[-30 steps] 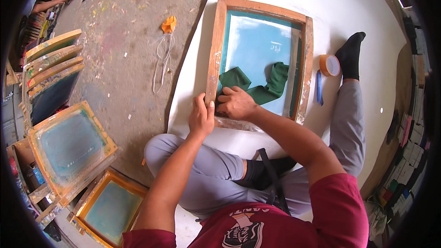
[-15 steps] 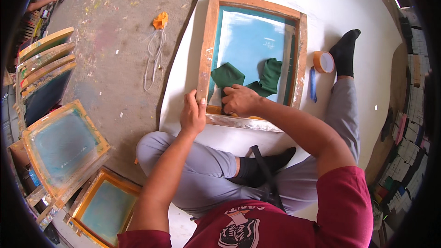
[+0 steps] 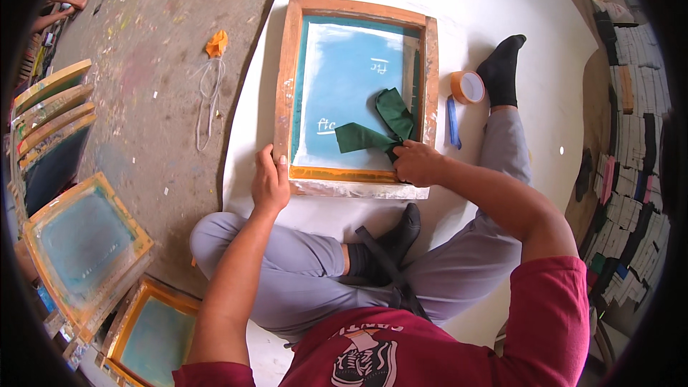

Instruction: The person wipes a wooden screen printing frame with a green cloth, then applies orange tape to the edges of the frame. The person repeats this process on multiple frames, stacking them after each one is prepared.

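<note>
A wooden screen printing frame point(image 3: 286, 93) with blue mesh point(image 3: 337, 86) lies on the white board before me. Light lettering shows on the mesh at two spots. My left hand point(image 3: 270, 180) grips the frame at its near left corner, thumb on top and fingers along the outer side. Inside the near right corner, my right hand point(image 3: 419, 163) is closed on a bunched dark green cloth point(image 3: 365, 137), pressing it down. Two loose ends of the cloth spread out over the mesh, and its gripped part is hidden by my fingers.
Right of the frame lie an orange tape roll point(image 3: 467, 87) and a blue strip-like tool point(image 3: 453, 122), close to my socked foot point(image 3: 502, 72). More screens point(image 3: 89, 236) stand at the left. An orange scrap with string point(image 3: 216, 43) lies on the floor. Another person's hands point(image 3: 68, 11) show far left.
My right hand has slid the cloth rightward along the frame's near inner edge, uncovering lettering at the mesh's near left. My left hand keeps its hold. The whole view has shifted somewhat.
</note>
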Tool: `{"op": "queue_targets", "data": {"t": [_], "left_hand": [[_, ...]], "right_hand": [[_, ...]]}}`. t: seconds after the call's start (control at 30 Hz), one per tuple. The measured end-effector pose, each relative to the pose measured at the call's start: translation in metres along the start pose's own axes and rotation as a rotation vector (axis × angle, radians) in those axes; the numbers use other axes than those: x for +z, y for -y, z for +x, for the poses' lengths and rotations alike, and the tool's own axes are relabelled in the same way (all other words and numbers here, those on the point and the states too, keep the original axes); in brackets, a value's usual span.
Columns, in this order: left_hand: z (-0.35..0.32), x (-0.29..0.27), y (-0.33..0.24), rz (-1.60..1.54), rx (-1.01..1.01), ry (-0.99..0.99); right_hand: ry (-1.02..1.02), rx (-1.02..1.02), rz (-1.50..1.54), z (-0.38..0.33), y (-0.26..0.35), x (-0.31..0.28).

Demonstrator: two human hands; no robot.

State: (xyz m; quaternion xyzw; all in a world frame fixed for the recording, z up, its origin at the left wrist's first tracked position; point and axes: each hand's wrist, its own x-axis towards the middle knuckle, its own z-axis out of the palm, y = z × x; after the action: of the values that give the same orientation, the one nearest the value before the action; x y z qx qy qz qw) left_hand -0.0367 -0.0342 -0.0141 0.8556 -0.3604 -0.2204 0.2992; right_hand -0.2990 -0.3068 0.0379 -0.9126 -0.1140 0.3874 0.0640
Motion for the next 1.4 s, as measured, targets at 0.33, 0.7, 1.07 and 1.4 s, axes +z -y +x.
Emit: {"op": "queue_targets", "data": {"t": [0.33, 0.7, 1.07, 1.4], "left_hand": [[0.002, 0.004, 0.011, 0.01, -0.022, 0.025], [0.002, -0.002, 0.005, -0.016, -0.005, 0.063], [0.002, -0.002, 0.004, -0.007, -0.003, 0.063], [0.001, -0.003, 0.003, -0.028, 0.009, 0.059]], "right_hand": [[-0.004, 0.056, 0.244, -0.01, -0.004, -0.002], [-0.157, 0.075, 0.369, 0.04, 0.024, -0.019], [-0.241, 0.138, 0.339, 0.041, 0.029, 0.003], [-0.323, 0.145, 0.458, 0.034, 0.034, -0.001]]}}
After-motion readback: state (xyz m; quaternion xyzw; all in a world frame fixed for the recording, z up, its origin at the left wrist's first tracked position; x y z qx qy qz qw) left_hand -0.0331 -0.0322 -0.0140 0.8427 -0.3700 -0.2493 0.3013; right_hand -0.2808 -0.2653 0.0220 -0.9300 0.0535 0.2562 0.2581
